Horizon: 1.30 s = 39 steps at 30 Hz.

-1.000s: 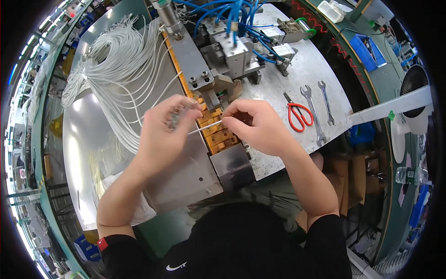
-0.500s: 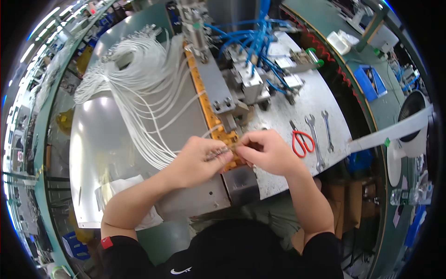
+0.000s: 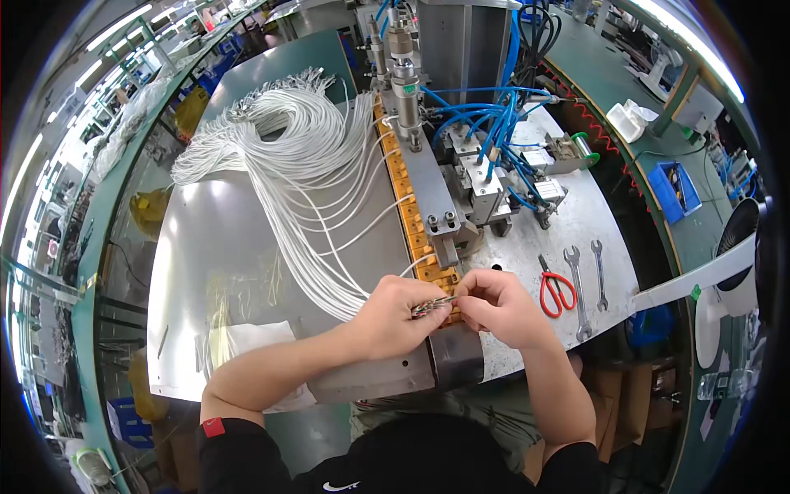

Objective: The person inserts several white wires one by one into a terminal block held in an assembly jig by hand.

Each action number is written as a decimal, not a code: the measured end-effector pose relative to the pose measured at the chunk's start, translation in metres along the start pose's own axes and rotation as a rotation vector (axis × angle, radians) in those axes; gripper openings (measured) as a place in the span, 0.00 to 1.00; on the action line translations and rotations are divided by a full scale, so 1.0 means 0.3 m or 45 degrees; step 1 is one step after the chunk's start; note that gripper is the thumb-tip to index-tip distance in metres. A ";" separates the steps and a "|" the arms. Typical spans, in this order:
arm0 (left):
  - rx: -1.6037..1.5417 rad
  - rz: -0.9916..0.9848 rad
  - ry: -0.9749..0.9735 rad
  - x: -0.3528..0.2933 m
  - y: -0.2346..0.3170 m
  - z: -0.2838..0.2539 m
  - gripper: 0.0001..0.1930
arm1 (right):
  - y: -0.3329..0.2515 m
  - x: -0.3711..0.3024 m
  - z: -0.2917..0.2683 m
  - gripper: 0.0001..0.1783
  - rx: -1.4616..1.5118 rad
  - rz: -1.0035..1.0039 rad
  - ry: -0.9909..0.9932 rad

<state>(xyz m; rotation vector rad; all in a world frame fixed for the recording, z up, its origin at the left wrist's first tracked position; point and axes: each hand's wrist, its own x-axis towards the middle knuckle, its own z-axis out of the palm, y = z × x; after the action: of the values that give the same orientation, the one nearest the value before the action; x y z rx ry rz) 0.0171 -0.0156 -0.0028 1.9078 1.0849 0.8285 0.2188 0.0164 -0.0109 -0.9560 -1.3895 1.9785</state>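
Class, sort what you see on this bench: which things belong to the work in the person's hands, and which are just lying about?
In use:
left hand
right hand
small wire ends pinched between them
white cables
orange fixture strip

Lying about:
red scissors
two spanners
blue bin

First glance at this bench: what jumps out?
The big bundle of white cables fanned over the steel table, upper left. Lower centre, the left hand and right hand meet over small wire ends by the orange fixture strip. Red-handled scissors lie right.
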 end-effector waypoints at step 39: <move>-0.017 -0.355 -0.026 0.028 -0.040 -0.031 0.07 | 0.080 0.066 -0.106 0.07 -0.460 -0.234 0.327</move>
<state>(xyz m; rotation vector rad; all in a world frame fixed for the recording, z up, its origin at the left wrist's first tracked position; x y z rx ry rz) 0.0084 -0.0012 -0.0072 1.7001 1.2934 0.6554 0.2314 0.0415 -0.0453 -1.1473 -1.6479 1.4410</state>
